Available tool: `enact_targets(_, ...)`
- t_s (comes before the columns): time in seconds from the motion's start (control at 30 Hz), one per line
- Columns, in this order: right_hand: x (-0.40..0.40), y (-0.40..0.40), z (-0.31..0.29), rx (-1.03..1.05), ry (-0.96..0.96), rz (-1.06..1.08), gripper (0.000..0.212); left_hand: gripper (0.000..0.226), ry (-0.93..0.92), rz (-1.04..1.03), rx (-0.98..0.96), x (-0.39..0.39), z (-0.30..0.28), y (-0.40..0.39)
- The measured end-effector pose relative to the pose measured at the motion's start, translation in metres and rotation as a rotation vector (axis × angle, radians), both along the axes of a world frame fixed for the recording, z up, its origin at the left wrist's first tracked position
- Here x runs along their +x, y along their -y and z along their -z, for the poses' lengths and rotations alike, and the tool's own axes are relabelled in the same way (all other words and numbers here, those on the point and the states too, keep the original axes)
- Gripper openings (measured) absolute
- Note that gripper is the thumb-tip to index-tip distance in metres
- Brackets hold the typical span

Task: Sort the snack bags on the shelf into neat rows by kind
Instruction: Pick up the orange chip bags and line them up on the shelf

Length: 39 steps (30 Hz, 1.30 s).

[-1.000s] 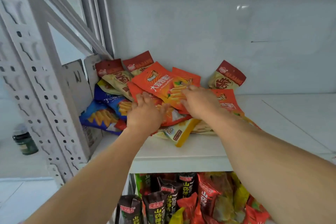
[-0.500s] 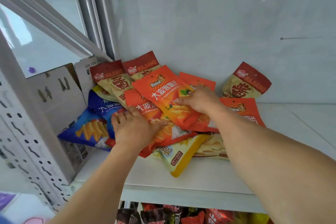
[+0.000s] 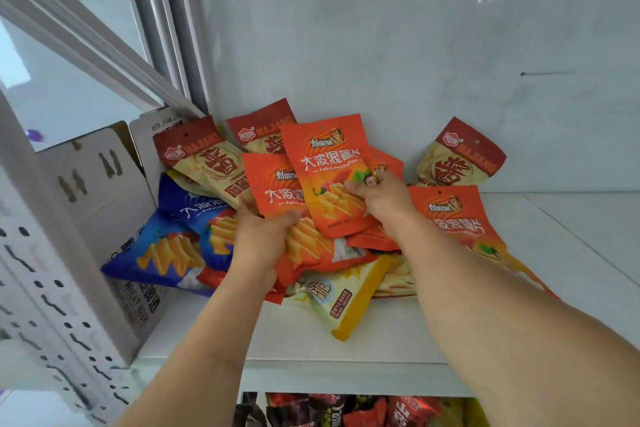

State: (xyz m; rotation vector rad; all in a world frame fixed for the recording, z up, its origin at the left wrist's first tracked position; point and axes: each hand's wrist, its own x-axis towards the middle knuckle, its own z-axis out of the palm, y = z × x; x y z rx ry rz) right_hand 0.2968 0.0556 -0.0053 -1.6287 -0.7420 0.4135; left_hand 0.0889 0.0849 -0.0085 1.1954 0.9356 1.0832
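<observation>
Both hands (image 3: pixel 377 198) lifting orange bags (image 3: pixel 329 166); grips seemingly firm.

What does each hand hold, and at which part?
Each hand grips an orange bag at its lower part: left hand the left orange bag, right hand the front orange bag.
</observation>
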Motion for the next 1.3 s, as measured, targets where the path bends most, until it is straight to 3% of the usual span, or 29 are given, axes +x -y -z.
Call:
enact_targets(0.1,-0.005,0.001,-0.001,0.06,-0.074,-0.018,0.042,0.035,0.113,0.173,-0.205,0.002,0.001,0.001)
enact_targets(0.3,-0.006,0.015,-0.014,0.088,-0.104,0.001,0.024,0.057,0.09,0.216,-0.118,0.0,0.007,-0.001)
enact_targets(0.47,0.008,0.034,-0.029,0.068,-0.1,0.067,0.025,0.047,0.087,0.267,0.027,-0.004,0.004,-0.002)
enact_targets(0.57,0.004,0.045,-0.032,0.064,-0.213,0.024,0.06,0.038,0.138,0.342,0.027,0.004,0.0,0.006)
enact_targets(0.7,0.008,0.059,-0.035,0.036,-0.336,-0.043,0.012,0.035,0.123,0.364,0.06,0.009,-0.001,0.009)
enact_targets(0.77,0.015,0.068,-0.036,0.046,-0.345,-0.028,0.005,0.038,0.108,0.35,0.065,0.008,-0.005,0.007)
enact_targets(0.97,0.028,0.084,-0.031,0.067,-0.291,-0.02,0.02,0.019,0.042,0.279,0.115,-0.012,-0.025,-0.001)
enact_targets(1.07,0.028,0.085,-0.03,0.102,-0.297,0.002,0.015,0.016,0.077,0.42,0.015,-0.018,-0.032,0.003)
enact_targets(1.2,0.028,0.084,-0.031,0.134,-0.306,0.042,0.025,0.019,0.084,0.566,-0.081,-0.015,-0.024,0.015)
enact_targets(1.3,0.023,0.086,-0.03,0.147,-0.301,0.033,0.007,0.027,0.122,0.597,-0.096,-0.01,-0.015,0.019)
